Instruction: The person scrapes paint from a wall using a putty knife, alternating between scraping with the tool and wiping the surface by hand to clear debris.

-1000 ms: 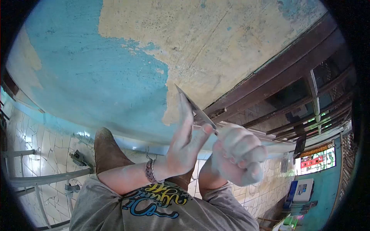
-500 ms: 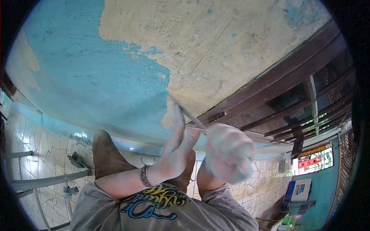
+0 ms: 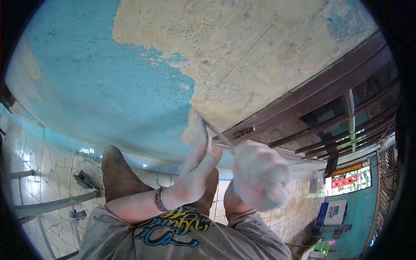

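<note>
My right hand (image 3: 261, 174), coated in pale dust, is wrapped round the handle end of a scraper (image 3: 218, 134) whose thin metal blade shows edge-on. The blade's tip is right at the wall (image 3: 143, 91), where blue paint borders bare cream plaster. Beside the blade, my left hand (image 3: 197, 167) has its fingers stretched out, the fingertips at the blade's far end. Dust whitens this hand too, and a patterned bracelet (image 3: 160, 198) circles its wrist. The scraper's handle is mostly hidden in the right fist.
A dark brown wooden window frame (image 3: 312, 82) with slats borders the wall on the right. Grey metal rails (image 3: 56, 204) stand at lower left above the white cracked-tile floor (image 3: 56, 162). A small grey object (image 3: 84, 179) sits near my knee.
The view has shifted slightly. Both hands keep nearly the same place at the paint edge, with the right hand a little farther right and the scraper still in it.
</note>
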Available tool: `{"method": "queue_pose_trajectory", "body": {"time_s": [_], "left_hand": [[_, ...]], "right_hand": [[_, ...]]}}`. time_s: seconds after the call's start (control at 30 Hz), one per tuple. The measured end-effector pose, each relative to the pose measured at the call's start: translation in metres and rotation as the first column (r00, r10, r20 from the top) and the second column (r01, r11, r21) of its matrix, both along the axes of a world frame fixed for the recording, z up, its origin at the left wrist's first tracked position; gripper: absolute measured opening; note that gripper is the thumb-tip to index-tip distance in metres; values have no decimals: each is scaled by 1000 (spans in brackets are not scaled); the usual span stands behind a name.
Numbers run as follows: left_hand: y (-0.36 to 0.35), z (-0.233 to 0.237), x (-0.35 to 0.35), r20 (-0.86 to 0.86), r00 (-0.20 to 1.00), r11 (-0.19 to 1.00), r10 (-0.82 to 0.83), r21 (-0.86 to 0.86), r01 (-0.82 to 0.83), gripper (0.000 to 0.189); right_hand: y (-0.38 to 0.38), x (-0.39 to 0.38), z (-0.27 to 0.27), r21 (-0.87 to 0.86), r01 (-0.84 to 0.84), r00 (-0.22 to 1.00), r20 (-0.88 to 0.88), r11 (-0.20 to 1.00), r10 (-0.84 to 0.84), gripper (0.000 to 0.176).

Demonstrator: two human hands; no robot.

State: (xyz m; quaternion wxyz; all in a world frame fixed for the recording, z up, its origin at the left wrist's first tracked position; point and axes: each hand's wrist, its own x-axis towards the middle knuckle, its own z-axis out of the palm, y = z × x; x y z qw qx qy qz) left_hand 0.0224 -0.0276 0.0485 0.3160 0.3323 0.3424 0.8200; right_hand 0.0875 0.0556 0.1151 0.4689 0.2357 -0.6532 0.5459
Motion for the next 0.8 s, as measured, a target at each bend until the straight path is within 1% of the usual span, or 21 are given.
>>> {"method": "queue_pose_trajectory", "body": {"time_s": [0.03,0.07,0.1,0.17,0.23,0.33,0.37,0.4,0.43,0.5,0.53,0.63,0.7,0.73,0.8], "left_hand": [[-4,2,1,-36,999,999,15,-44,-16,66],[-4,6,-1,-115,992,998,52,-32,-56,67],[-3,15,-4,-192,978,996,84,-19,-89,68],[0,19,-5,-179,982,998,60,38,-54,72],[2,12,-5,-2,997,990,-71,119,71,81],[-1,1,-4,7,998,997,-67,27,66,82],[-1,1,-3,3,998,996,-59,74,58,82],[0,8,-3,0,999,991,-52,122,52,81],[2,13,-5,-8,999,984,-36,174,37,81],[1,6,-1,-53,998,993,-15,118,21,76],[2,5,-3,-81,997,995,5,96,3,73],[0,13,-3,7,997,979,-74,193,71,74],[-5,12,-2,76,992,990,-97,110,88,78],[-7,11,0,91,991,992,-100,92,91,79],[-9,12,1,94,992,993,-88,90,79,79]], "right_hand": [[1,3,3,10,-10,999,-42,1000,11,32],[4,0,5,57,-20,995,-98,998,25,31],[4,-2,4,66,-4,997,-72,998,8,31],[3,-6,1,95,29,999,-23,995,-27,31],[1,5,4,63,47,998,-37,997,-45,32],[3,-2,2,28,24,999,-22,999,-23,31],[3,-3,0,12,19,1000,-7,1000,-19,30],[2,-3,1,62,10,1000,2,998,-10,29],[1,-1,2,59,22,1000,-2,998,-22,29],[-3,7,2,41,62,998,-7,997,-62,28],[-3,5,3,43,52,999,-5,998,-52,28],[-4,2,0,36,33,999,18,999,-33,26],[-3,-2,1,38,18,999,26,999,-19,25],[0,-1,4,46,-17,1000,27,999,16,24],[3,8,11,-2,-72,995,-63,997,72,24]]}}
